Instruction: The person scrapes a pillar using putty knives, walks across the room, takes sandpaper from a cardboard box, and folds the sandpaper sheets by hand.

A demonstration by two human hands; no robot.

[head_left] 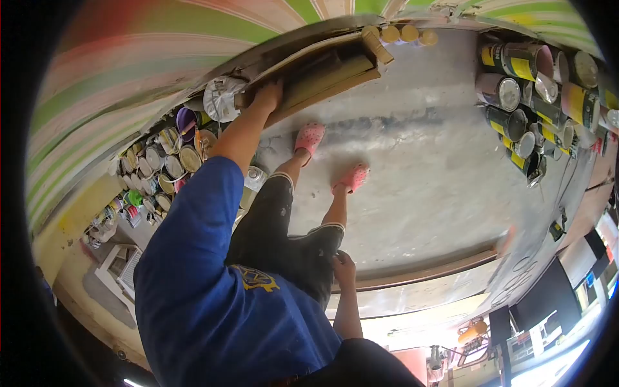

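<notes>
My left hand (pixel 267 97) reaches far forward and grips the near end of a long wooden board (pixel 322 71), which lies against the foot of the striped wall. My blue sleeve (pixel 193 213) runs up to that hand. My right hand (pixel 345 267) rests against the hem of my black shorts (pixel 290 245) at the thigh, fingers curled, holding nothing. My feet in pink clogs (pixel 309 137) stand on the grey concrete floor (pixel 425 174), just short of the board.
Several open paint tins (pixel 167 161) crowd the floor along the wall on the left, beside a crumpled silvery bag (pixel 221 98). More tins with yellow labels (pixel 529 84) are stacked at the right. Small yellowish tins (pixel 400 32) stand past the board's far end.
</notes>
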